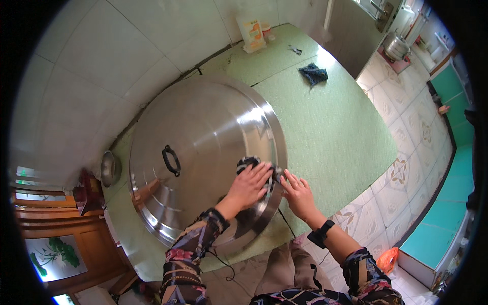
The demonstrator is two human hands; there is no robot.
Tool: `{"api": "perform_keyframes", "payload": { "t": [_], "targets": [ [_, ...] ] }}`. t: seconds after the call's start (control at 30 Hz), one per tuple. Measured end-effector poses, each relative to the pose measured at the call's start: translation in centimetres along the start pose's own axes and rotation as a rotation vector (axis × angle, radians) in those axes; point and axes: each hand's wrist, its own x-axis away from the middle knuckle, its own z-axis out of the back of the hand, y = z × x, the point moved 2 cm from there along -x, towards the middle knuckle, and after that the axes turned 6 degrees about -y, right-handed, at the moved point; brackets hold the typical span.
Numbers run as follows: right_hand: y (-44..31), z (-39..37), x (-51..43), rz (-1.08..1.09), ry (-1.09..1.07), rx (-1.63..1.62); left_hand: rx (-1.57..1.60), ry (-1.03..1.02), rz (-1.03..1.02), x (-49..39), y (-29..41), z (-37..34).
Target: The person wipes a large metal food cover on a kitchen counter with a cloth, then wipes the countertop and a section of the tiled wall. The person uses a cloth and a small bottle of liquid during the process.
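Observation:
A large domed stainless steel lid (202, 126) with a black handle (171, 161) lies over the green-topped counter. On the lid's right side, my left hand (249, 185) presses flat on a black-and-white patterned cloth (247, 163), which is bunched under its fingers. My right hand (299, 192), fingers spread, is at the lid's rim, close to the cloth's edge; it holds nothing. The cloth's part under my left palm is hidden.
A dark blue cloth (313, 74) lies on the green counter (328, 133). Behind it are a small metal object (295, 50) and an orange-and-white packet (253, 36) by the tiled wall. A metal bowl (110, 169) stands left of the lid. An open door (350, 34) is at upper right.

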Motion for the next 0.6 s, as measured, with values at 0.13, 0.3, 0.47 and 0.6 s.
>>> {"api": "perform_keyframes", "payload": {
  "t": [0.13, 0.3, 0.47, 0.6],
  "targets": [
    [-0.4, 0.5, -0.2, -0.018, -0.032, 0.011, -0.076, -0.002, 0.064, -7.8, -5.6, 0.2],
    [-0.8, 1.0, -0.5, -0.06, -0.078, 0.036, 0.024, -0.001, 0.354, -11.7, -16.7, 1.5],
    [-1.1, 1.3, -0.7, -0.078, -0.107, 0.036, 0.118, -0.021, 0.76, -6.0, -28.3, 2.7],
    [-1.1, 1.6, -0.8, -0.078, -0.106, 0.038, 0.161, -0.032, 0.929, -3.9, -33.2, 2.8]
  ]
}}
